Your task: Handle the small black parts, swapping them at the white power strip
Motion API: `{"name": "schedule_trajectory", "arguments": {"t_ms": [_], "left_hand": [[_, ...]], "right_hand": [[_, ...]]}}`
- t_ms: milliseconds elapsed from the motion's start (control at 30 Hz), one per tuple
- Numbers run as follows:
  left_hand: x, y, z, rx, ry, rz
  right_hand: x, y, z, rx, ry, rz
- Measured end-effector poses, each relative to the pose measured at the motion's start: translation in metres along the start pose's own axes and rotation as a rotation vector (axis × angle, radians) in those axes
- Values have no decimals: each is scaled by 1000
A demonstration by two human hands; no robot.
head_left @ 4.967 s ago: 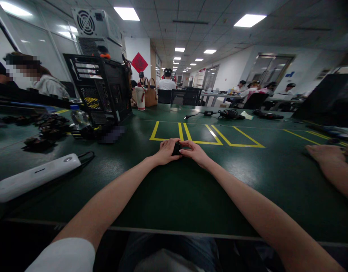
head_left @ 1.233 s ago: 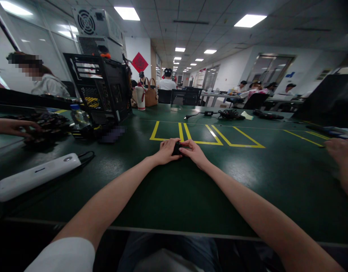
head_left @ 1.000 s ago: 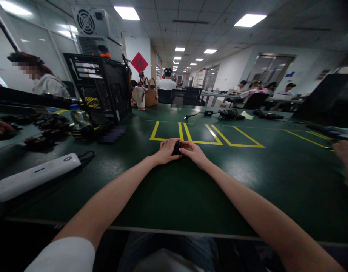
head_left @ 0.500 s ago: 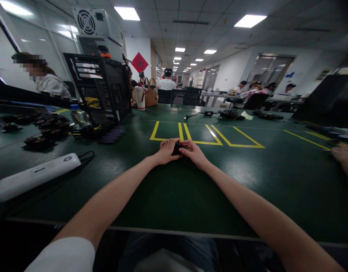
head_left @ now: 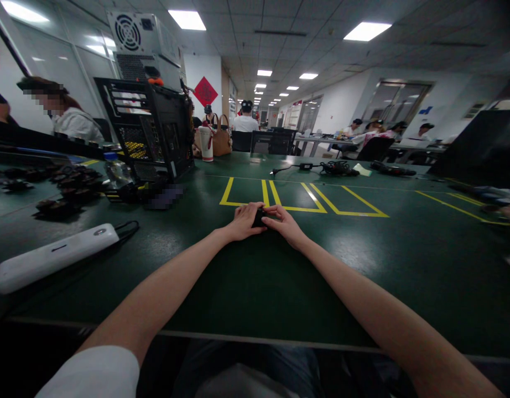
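Hands: left hand [head_left: 243, 222] and right hand [head_left: 285, 225] nearly meet, fingers clamped on one black object [head_left: 258, 218];
Green table [head_left: 246, 287]: spreads beneath the hands;
Computer case [head_left: 172, 138]: stands at left, black (a silver fan box [head_left: 164, 41] above it);
White device [head_left: 56, 257]: lies at left, well apart from the hands;
Black object: between the hands, near yellow tape [head_left: 311, 211]; partly hidden.

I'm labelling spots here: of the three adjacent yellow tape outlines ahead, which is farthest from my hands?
The rightmost yellow tape outline, lying wholly right of your right hand; the left outline and middle outline have edges just beyond your fingers.
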State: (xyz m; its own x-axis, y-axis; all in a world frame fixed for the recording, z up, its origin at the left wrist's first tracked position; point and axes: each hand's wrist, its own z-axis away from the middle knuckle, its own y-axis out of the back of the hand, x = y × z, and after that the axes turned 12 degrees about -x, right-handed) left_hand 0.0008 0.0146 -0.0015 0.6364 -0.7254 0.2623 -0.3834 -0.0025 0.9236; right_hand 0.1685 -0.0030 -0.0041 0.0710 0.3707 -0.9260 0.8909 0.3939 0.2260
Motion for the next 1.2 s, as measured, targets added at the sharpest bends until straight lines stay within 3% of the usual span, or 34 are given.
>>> {"name": "schedule_trajectory", "arguments": {"t_ms": [300,600,1033,1200], "left_hand": [[-1,0,1,3,-5,7],[0,0,1,-6,-6,16],[0,1,1,-1,-11,41],[-1,-1,1,-1,-2,16]], "right_hand": [[1,0,-3,18,-57,-43],[-1,0,0,-54,9,-101],[2,0,-3,12,-48,-74],[1,0,-1,-9,7,-92]]}}
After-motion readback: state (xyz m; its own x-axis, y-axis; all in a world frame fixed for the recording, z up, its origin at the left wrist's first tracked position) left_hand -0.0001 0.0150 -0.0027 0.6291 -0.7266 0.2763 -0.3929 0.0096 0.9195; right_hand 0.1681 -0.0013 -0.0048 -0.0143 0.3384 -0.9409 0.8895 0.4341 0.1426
